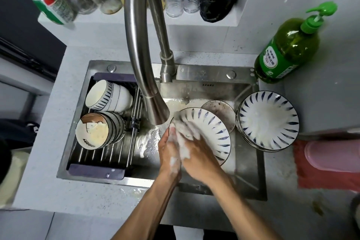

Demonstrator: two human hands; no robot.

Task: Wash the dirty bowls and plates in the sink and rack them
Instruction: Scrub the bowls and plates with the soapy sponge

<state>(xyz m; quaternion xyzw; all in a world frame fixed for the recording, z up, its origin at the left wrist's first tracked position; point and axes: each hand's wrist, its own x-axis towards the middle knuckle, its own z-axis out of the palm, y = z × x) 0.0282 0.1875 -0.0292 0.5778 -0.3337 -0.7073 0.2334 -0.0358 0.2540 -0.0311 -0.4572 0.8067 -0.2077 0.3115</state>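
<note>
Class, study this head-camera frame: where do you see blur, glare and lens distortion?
Head view: motion blur smears both foamy hands, left hand and right hand, on the plate; glare streaks the faucet; wide-angle distortion bends the counter edges and the shelf bottles.

1. A brushed stainless-steel faucet [140,48] arcs over a steel sink [251,163], its metal dulled by water film and suds.
2. Beneath the faucet's spout, a glossy glazed ceramic plate [212,132] with blue strokes is slick with white foam.
3. Left of the faucet, glossy ceramic bowls [105,115] lie on a rack [101,158] of shiny metal rods with matt dark plastic ends.
4. Right of the faucet, a translucent green plastic bottle [288,48] stands on a matt, speckled grey counter [48,142].
5. Further right lies a rough red cloth [311,173].
</note>
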